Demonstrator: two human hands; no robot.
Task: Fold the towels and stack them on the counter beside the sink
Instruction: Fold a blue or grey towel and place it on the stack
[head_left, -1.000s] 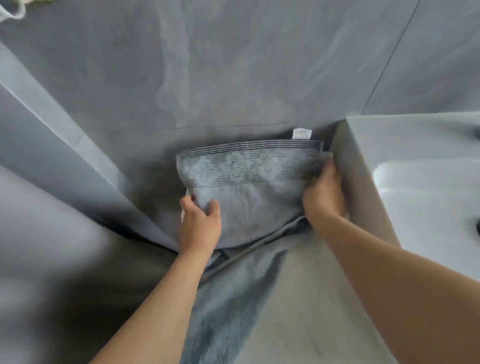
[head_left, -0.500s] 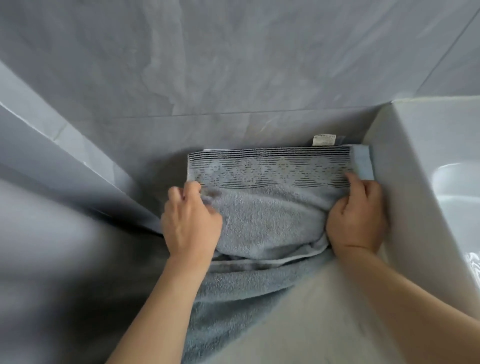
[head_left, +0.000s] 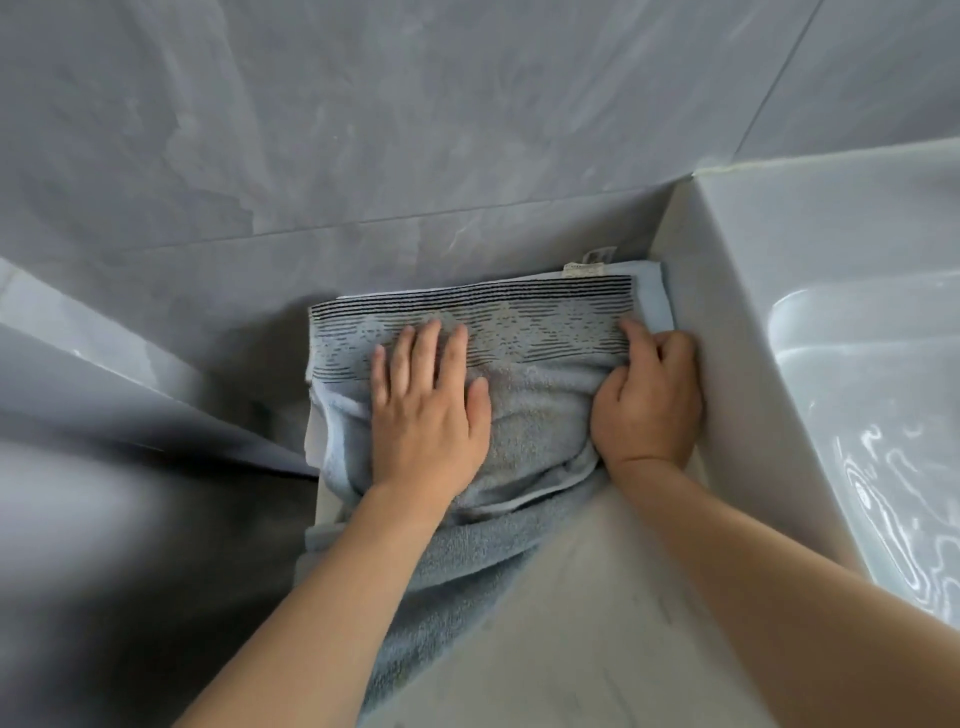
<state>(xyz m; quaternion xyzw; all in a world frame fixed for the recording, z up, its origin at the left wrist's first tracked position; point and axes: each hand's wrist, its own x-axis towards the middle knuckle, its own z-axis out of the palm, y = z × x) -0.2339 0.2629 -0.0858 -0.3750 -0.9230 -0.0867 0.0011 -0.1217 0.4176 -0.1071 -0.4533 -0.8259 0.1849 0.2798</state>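
Note:
A pale blue towel (head_left: 540, 415) with a dark striped, diamond-patterned band lies folded on the light counter (head_left: 597, 623), pushed against the wall and the sink's side. A white label sticks out at its far right corner. My left hand (head_left: 426, 405) lies flat on the towel's middle with fingers straight, pressing it down. My right hand (head_left: 647, 400) has its fingers curled round the towel's right edge, gripping it next to the sink wall. The towel's lower part trails off the counter's front edge under my left forearm.
A white sink (head_left: 857, 364) with a raised rim stands on the right, water glinting in its basin. Grey tiled wall (head_left: 415, 130) rises behind the towel. A grey ledge (head_left: 130, 395) runs along the left, with dark shadow below it.
My left hand let go of the towel's left edge, moved onto its middle and flattened out. My right hand stays gripping the right edge. The view has moved closer.

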